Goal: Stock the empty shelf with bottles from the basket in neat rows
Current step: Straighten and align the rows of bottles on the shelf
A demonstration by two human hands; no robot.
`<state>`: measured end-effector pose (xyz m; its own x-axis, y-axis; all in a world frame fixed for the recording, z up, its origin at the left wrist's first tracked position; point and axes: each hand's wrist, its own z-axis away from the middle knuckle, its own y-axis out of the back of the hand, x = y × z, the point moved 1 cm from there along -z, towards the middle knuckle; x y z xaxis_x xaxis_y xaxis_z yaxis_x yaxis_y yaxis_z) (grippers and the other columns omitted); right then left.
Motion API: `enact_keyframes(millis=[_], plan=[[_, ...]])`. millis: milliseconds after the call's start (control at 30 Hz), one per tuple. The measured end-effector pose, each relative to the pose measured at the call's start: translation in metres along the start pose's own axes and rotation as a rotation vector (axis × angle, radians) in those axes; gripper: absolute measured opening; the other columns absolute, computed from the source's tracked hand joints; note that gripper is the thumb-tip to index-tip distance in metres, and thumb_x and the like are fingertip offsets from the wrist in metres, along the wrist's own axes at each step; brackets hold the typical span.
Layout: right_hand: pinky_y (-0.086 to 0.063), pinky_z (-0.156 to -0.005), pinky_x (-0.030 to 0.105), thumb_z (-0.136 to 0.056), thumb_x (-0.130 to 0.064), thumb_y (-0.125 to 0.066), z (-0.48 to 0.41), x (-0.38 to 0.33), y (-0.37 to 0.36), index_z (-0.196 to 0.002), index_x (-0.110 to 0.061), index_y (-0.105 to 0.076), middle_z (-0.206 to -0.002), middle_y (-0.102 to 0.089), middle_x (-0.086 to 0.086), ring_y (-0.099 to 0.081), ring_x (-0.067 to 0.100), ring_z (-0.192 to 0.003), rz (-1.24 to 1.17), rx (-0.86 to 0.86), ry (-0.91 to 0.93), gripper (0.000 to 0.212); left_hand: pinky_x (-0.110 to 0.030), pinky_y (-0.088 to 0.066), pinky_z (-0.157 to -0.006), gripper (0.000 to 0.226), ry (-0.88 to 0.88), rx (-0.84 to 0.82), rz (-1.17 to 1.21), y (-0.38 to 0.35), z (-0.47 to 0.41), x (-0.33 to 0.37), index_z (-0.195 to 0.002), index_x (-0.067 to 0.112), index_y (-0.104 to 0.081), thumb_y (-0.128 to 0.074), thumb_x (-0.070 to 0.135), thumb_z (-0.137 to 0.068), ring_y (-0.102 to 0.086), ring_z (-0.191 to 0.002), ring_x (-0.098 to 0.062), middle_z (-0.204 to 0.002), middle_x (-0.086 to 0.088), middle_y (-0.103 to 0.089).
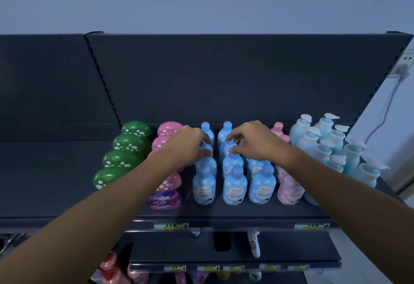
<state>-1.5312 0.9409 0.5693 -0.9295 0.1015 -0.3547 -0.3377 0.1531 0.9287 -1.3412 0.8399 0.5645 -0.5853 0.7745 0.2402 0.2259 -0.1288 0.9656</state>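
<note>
The dark top shelf (224, 213) holds rows of bottles running front to back. Blue bottles with white spots (235, 186) stand in three rows at the middle. My left hand (190, 145) grips the cap of a blue bottle in the left row, third from the front. My right hand (251, 142) pinches the cap of a blue bottle (226, 149) in the middle row, also toward the back. Green mushroom-cap bottles (122, 160) line the far left, pink mushroom-cap bottles (167, 185) beside them. No basket is in view.
Pale pink bottles (290, 190) stand right of the blue rows, then light-blue pump bottles (349, 156) at the far right. A lower shelf (224, 254) carries a few items and price tags. A white cable (385, 113) hangs from a wall socket on the right.
</note>
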Motion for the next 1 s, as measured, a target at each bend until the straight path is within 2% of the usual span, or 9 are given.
enact_keyframes(millis=[133,200,300,467,600,700,767,867,1000], plan=[[-0.055,-0.084,0.033,-0.081,-0.028,-0.082,-0.008,0.006,-0.011,-0.111,-0.025,-0.074,-0.092,-0.065,-0.009,-0.055,0.006,-0.088,0.069,-0.102,0.003,0.032,-0.029,-0.053,-0.077,0.027,0.027,-0.029,0.003,-0.01,-0.008,-0.001,-0.108,0.027,-0.077,-0.075,0.04,-0.085,-0.068,-0.09,-0.013,-0.096,0.007,-0.075],[-0.057,-0.083,0.035,-0.081,-0.025,-0.082,-0.009,0.008,-0.014,-0.105,-0.023,-0.075,-0.09,-0.065,-0.008,-0.054,0.006,-0.086,0.064,-0.093,0.006,0.026,-0.023,-0.049,-0.066,0.014,0.039,-0.012,0.024,-0.012,-0.009,-0.001,-0.092,0.023,-0.079,-0.075,0.035,-0.084,-0.068,-0.082,-0.014,-0.08,0.01,-0.073],[-0.057,-0.081,0.032,-0.081,-0.025,-0.082,-0.009,0.009,-0.014,-0.102,-0.023,-0.077,-0.089,-0.066,-0.008,-0.059,0.005,-0.085,0.05,-0.082,0.01,0.022,-0.02,-0.033,-0.05,0.025,0.048,0.003,0.064,-0.01,-0.008,-0.002,-0.067,0.011,-0.06,-0.076,0.024,-0.081,-0.063,-0.073,-0.017,-0.064,0.01,-0.062],[-0.058,-0.08,0.029,-0.081,-0.023,-0.082,-0.009,0.007,-0.014,-0.102,-0.021,-0.078,-0.09,-0.068,-0.009,-0.061,0.004,-0.083,0.038,-0.07,0.003,0.022,-0.028,-0.036,-0.05,0.029,0.025,-0.016,0.072,-0.003,-0.007,-0.002,-0.063,0.01,-0.052,-0.074,0.016,-0.081,-0.056,-0.076,-0.011,-0.065,0.024,-0.054],[-0.058,-0.083,0.031,-0.082,-0.022,-0.082,-0.01,0.003,-0.015,-0.104,-0.019,-0.078,-0.1,-0.074,-0.004,-0.06,0.005,-0.084,0.056,-0.062,0.01,0.023,-0.019,-0.029,-0.047,0.037,0.023,-0.025,0.053,-0.004,-0.007,-0.003,-0.053,0.014,-0.051,-0.073,0.017,-0.083,-0.058,-0.074,-0.011,-0.064,0.023,-0.057],[-0.058,-0.083,0.03,-0.081,-0.023,-0.083,-0.01,0.003,-0.015,-0.104,-0.019,-0.078,-0.099,-0.074,-0.004,-0.064,0.006,-0.084,0.036,-0.071,-0.014,0.024,-0.027,-0.039,-0.049,0.026,0.022,-0.018,0.07,-0.007,-0.009,-0.004,-0.063,0.01,-0.053,-0.072,0.014,-0.081,-0.058,-0.073,-0.015,-0.067,0.022,-0.055],[-0.059,-0.082,0.031,-0.079,-0.025,-0.085,-0.01,0.003,-0.013,-0.103,-0.02,-0.078,-0.097,-0.073,-0.003,-0.067,0.007,-0.087,0.03,-0.1,-0.016,0.026,-0.037,-0.05,-0.06,0.018,0.02,-0.044,0.048,-0.004,-0.009,-0.001,-0.069,0.008,-0.062,-0.072,0.016,-0.081,-0.062,-0.069,-0.022,-0.072,0.007,-0.067],[-0.056,-0.081,0.03,-0.075,-0.035,-0.086,-0.017,0.004,-0.006,-0.102,-0.025,-0.077,-0.093,-0.071,-0.006,-0.064,0.006,-0.089,0.026,-0.105,-0.019,0.03,-0.032,-0.057,-0.076,0.02,0.049,-0.081,0.013,0.002,-0.012,-0.002,-0.1,0.023,-0.079,-0.077,0.034,-0.084,-0.069,-0.084,-0.015,-0.095,0.005,-0.075],[-0.055,-0.087,0.033,-0.08,-0.036,-0.082,-0.038,0.007,0.002,-0.106,-0.026,-0.076,-0.093,-0.07,-0.006,-0.065,0.012,-0.094,0.0,0.026,-0.05,0.029,-0.023,-0.042,-0.051,0.017,0.1,0.058,-0.024,0.009,-0.029,-0.009,-0.086,0.031,-0.077,-0.073,0.047,-0.084,-0.065,-0.074,-0.018,-0.082,0.004,-0.068]])
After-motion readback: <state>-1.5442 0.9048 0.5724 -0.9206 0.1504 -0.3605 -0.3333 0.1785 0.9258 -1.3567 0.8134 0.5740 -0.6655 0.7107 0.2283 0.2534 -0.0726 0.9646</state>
